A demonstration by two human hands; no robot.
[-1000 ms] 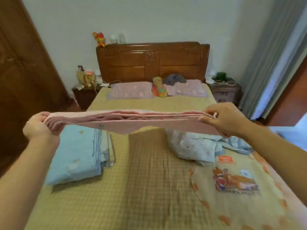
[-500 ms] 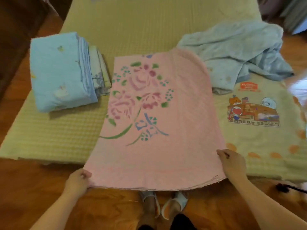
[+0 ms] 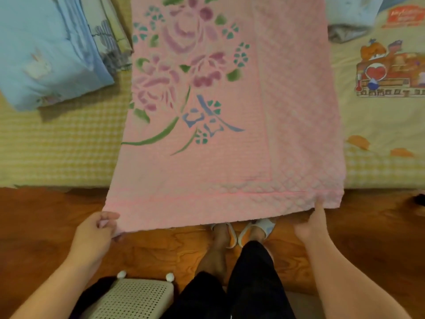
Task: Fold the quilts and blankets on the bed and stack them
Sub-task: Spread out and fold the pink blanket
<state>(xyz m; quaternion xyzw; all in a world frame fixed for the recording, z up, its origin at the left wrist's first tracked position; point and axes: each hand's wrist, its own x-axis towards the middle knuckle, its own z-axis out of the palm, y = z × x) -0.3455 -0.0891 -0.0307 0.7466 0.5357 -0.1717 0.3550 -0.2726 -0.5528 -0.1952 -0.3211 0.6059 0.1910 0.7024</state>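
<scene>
A pink quilted blanket with a flower print lies lengthwise down the middle of the bed, its near end hanging past the bed's foot. My left hand pinches the near left corner. My right hand holds the near right corner from underneath, fingers mostly hidden by the cloth. A folded light blue quilt sits on a striped folded one at the left. A crumpled pale blue blanket lies at the upper right.
The bed has a yellow checked cover. A cream blanket with a cartoon train lies spread at the right. Below the bed's foot is wooden floor, my legs and slippers, and a white perforated box.
The pink blanket went from stretched in the air between my hands to lying on the bed. My view dropped and moved closer; both hands stay at the near corners.
</scene>
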